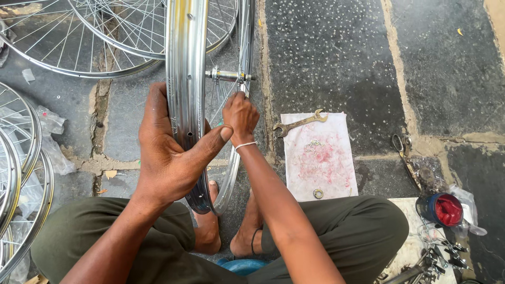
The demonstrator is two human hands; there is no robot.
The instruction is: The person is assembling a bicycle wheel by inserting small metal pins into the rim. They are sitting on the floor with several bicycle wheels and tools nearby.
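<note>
Truing or lacing upright bicycle wheel rim (185,63), centre frame, braced between feet. Left hand (165,152) clamped round rim, thumb across. Right hand (240,114) pinched shut at spokes near hub axle (227,75). Next likely needs spanner (299,123) on white cloth (319,173), right.

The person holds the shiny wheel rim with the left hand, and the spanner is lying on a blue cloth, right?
Not quite. The head view shows the spanner lying on a white cloth with pinkish-red stains, not a blue one. The left hand does hold the shiny wheel rim.
</note>
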